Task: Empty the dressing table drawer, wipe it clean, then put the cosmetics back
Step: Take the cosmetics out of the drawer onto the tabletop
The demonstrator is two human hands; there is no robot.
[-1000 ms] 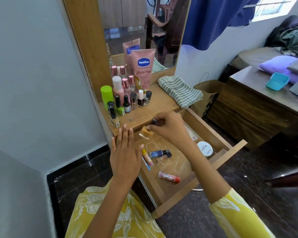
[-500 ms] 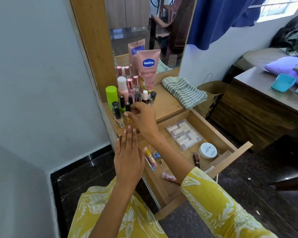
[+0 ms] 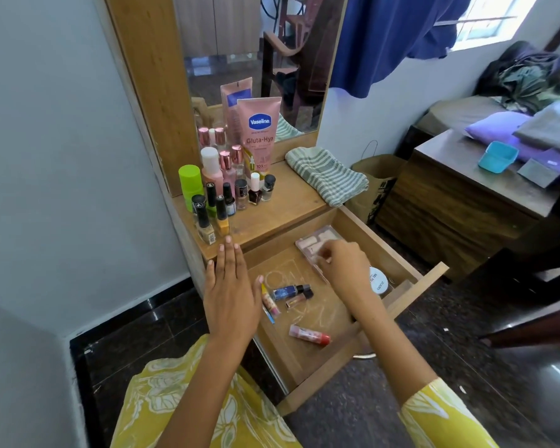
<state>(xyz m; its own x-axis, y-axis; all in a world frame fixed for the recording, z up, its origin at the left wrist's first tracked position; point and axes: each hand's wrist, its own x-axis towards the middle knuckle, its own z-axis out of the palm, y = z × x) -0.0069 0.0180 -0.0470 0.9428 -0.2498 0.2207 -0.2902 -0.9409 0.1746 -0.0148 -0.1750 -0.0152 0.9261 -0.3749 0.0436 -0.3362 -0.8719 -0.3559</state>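
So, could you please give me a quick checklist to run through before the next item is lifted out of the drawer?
1. Drawer pulled open: ok.
2. Right hand over the clear palette box; secure hold: cannot tell.
3. Left hand flat at the tabletop edge, clear of the drawer: ok.
4. Free space on the tabletop beside the nail polish bottles: ok.
5. Drawer emptied: not ok; white jar, blue bottle and red-capped tube remain.

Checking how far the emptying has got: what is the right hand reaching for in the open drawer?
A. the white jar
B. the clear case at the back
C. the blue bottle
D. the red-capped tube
B: the right hand hovers with curled fingers over the clear case at the back of the drawer.
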